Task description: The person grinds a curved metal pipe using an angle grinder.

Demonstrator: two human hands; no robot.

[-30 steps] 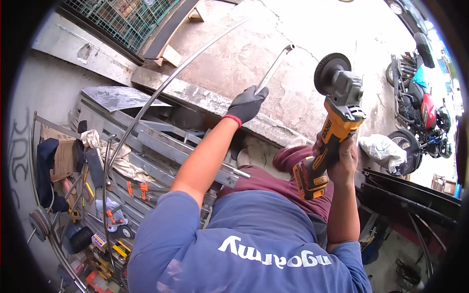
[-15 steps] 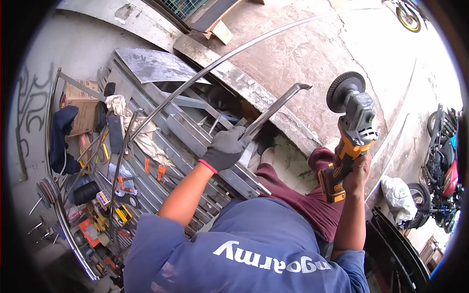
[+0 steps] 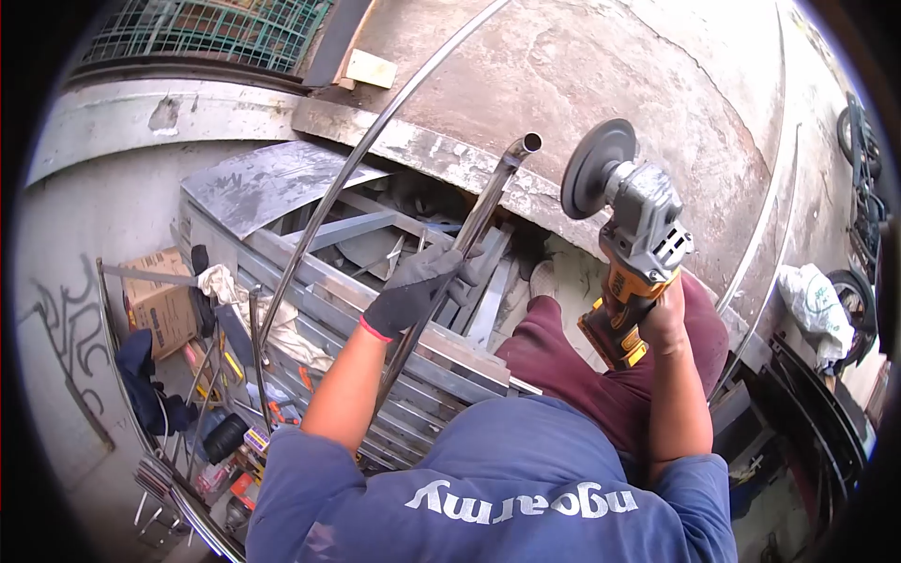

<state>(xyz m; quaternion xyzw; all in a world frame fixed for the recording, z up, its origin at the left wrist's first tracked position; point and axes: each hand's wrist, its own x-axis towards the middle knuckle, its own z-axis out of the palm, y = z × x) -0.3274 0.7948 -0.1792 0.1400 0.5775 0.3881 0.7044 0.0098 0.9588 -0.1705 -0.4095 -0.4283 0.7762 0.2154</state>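
Note:
My left hand [image 3: 424, 284], in a grey glove with a red cuff, is closed around a metal tube [image 3: 481, 214]. The tube slants up and away, its open bent end pointing up to the right. Bare, my right hand [image 3: 664, 317] grips a yellow and black cordless angle grinder [image 3: 643, 244] by its body. A round dark disc [image 3: 599, 169] is on the grinder's head, to the right of the tube's end and apart from it. Under the left hand lies a stack of grey metal bars [image 3: 413, 361].
A long curved tube [image 3: 352, 164] arches past the left hand. Beyond it lie a metal sheet [image 3: 272, 183] and a concrete ledge [image 3: 436, 150]. A cardboard box [image 3: 160, 300], cloth [image 3: 225, 286] and several tools are at left; a white sack [image 3: 815, 305] and motorcycle [image 3: 859, 178] at right.
The tube in my left hand has turned, so its open end now shows. The grinder has moved left and slightly down, its disc nearer the tube. The view has shifted.

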